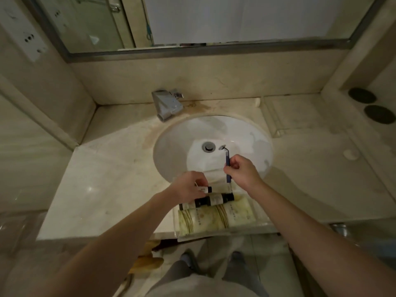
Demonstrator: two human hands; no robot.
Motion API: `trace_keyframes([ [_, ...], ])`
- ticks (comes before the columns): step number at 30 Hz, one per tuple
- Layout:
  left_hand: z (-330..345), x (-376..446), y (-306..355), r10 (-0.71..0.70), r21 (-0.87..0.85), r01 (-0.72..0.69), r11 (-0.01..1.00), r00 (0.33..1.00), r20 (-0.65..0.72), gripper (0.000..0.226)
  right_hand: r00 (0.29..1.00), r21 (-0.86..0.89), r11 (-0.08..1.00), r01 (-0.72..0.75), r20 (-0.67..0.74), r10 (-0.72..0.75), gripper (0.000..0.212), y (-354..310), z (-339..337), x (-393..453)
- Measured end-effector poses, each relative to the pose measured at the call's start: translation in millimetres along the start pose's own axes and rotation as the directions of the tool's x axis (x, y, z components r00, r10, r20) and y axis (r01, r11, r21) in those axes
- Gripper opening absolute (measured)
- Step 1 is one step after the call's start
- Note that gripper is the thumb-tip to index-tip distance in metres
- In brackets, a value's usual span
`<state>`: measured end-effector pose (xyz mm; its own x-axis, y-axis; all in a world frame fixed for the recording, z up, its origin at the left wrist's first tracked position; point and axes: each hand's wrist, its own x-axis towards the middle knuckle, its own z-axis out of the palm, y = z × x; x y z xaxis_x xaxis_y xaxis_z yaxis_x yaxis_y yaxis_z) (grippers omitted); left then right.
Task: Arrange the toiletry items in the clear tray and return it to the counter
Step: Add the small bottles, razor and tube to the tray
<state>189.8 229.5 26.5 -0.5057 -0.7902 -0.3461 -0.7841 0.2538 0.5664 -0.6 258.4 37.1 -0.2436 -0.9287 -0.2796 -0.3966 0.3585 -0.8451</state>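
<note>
The clear tray [222, 235] rests on the counter's front edge, just below the sink, and juts a little past it. Inside lie two dark bottles with pale labels [216, 199] and cream packets with gold stripes [216, 217]. My left hand [188, 186] is shut on a small dark-capped bottle [205, 189] over the tray's far left end. My right hand [242, 171] pinches a blue razor [227, 163] upright, its head toward the sink drain.
A white oval sink [246, 133] with a metal drain [208, 146] lies behind the tray. A chrome faucet [167, 106] stands at the back left. A small round soap [351, 154] sits on the right counter [102, 179], and two dark round discs [370, 106] lie on a shelf.
</note>
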Motion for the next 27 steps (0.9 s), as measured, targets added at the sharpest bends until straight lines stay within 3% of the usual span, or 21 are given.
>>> trace_keyframes([
  [12, 20, -5, -4, -0.042, 0.051, 0.057, 0.997, 0.968, -0.246, 0.027, 0.998, -0.053, 0.998, -0.019, 0.052, 0.021, 0.011, 17, -4, -11],
  [19, 16, -6, -8, -0.052, 0.042, 0.063, 0.997, 0.971, -0.235, 0.029, 0.997, -0.036, 0.998, -0.056, 0.044, 0.057, 0.011, 19, 0, -9],
  [27, 11, -9, -9, -0.033, 0.041, 0.042, 0.998, 0.979, -0.203, 0.028, 0.995, -0.025, 1.000, -0.003, 0.099, 0.006, 0.035, 17, 1, -15],
])
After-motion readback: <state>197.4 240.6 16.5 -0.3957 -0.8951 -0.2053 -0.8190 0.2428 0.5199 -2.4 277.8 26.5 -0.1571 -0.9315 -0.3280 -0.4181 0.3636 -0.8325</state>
